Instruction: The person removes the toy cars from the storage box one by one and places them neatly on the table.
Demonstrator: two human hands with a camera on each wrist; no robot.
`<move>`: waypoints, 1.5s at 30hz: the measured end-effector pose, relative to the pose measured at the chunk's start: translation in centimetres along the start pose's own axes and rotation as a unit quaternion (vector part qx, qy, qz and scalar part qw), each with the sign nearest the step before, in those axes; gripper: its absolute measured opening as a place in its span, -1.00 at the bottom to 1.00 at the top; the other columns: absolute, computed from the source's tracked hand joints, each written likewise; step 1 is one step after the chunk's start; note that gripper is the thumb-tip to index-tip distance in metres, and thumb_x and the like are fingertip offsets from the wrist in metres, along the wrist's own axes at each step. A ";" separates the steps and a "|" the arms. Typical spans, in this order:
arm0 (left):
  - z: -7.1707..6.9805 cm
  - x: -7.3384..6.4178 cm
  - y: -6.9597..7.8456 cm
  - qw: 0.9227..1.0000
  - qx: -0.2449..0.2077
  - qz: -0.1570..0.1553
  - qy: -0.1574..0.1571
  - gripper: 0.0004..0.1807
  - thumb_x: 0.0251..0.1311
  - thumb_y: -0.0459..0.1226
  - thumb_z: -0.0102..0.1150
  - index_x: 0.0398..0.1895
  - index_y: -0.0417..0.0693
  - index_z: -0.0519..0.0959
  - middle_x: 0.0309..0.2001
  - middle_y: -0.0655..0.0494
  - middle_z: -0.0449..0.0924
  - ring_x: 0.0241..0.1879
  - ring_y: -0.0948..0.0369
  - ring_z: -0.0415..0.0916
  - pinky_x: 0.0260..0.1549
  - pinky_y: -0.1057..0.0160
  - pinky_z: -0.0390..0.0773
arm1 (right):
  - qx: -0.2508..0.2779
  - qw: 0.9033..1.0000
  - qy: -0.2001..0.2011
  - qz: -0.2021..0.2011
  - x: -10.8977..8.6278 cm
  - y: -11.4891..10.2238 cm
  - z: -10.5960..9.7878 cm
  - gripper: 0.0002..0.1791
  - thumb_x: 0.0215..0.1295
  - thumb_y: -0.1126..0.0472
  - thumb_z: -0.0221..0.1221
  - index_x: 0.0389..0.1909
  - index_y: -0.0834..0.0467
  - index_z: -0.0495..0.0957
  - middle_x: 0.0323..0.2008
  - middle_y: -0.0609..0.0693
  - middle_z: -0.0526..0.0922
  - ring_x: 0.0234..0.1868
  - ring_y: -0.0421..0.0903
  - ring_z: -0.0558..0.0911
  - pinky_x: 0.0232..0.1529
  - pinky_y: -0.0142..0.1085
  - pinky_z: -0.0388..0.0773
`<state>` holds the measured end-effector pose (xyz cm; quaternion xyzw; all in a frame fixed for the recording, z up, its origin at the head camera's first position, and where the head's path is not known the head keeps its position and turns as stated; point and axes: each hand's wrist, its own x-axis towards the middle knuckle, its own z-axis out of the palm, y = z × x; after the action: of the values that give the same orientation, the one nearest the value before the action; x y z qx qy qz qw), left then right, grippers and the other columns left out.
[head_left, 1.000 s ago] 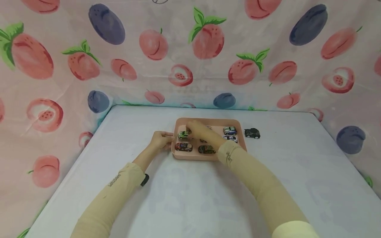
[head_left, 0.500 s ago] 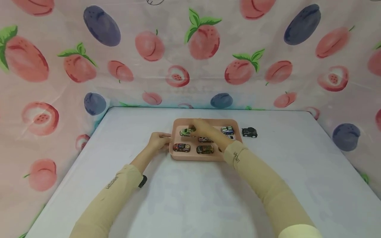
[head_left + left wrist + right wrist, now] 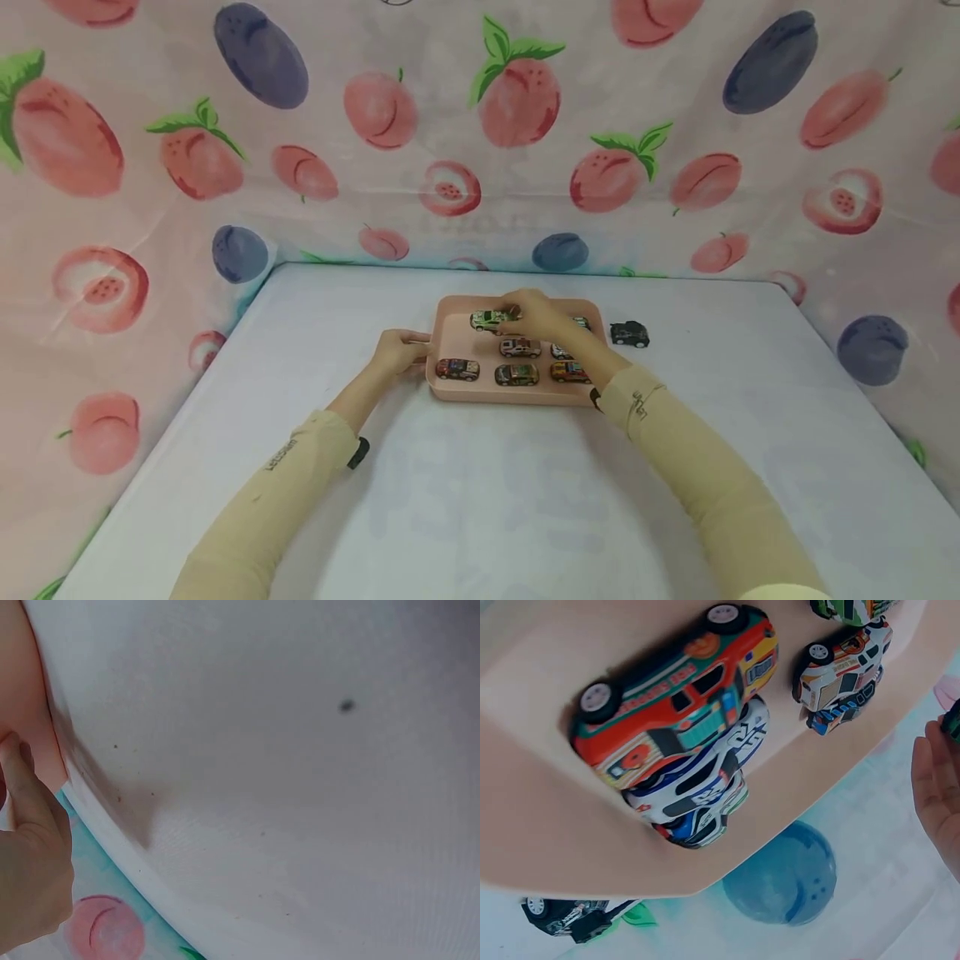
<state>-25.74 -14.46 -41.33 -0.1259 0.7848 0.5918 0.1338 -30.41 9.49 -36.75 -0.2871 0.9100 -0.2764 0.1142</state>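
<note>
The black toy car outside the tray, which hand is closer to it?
Right. The right hand is over the tray, left of the black toy car, holding a green toy car. The left hand is at the tray's left end, farther away.

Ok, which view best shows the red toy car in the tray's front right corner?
The right wrist view: the red toy car appears large and close, its markings clear. The head view shows it small; the left wrist view, not at all.
</note>
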 end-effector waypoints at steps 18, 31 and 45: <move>0.0 0.0 -0.4 1.000 -0.006 -0.002 0.002 -0.62 0.27 -0.38 0.06 0.14 -0.34 0.45 0.10 -0.29 0.52 -0.28 0.27 0.59 -0.37 0.48 0.63 | 0.022 0.997 0.047 -0.053 -5.1 0.4 -1.0 -0.61 0.19 0.25 0.26 0.04 0.29 0.54 -0.06 0.19 0.62 -0.16 0.05 0.60 -0.18 -0.21 0.62; 0.4 -0.1 -0.2 1.000 -0.009 0.021 0.009 -0.64 0.25 -0.41 0.06 0.10 -0.40 0.46 0.04 -0.33 0.54 -0.39 0.32 0.57 -0.38 0.45 0.65 | -0.009 0.993 0.068 -0.095 -8.7 0.3 -2.8 -0.64 0.10 0.37 0.30 -0.04 0.34 0.57 -0.10 0.21 0.64 -0.25 0.02 0.59 -0.18 -0.12 0.65; 0.2 0.0 -0.3 1.000 -0.007 0.007 0.014 -0.65 0.27 -0.36 0.07 0.10 -0.33 0.49 0.05 -0.29 0.55 -0.31 0.28 0.59 -0.35 0.43 0.65 | -0.032 0.996 0.084 -0.023 -12.9 2.9 -3.8 -0.63 0.13 0.35 0.28 -0.02 0.34 0.55 -0.11 0.20 0.64 -0.22 -0.01 0.58 -0.14 -0.10 0.62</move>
<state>-25.62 -14.34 -41.70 -0.1300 0.7835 0.5962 0.1176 -22.70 20.63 -34.65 -0.2868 0.9180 -0.2730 0.0219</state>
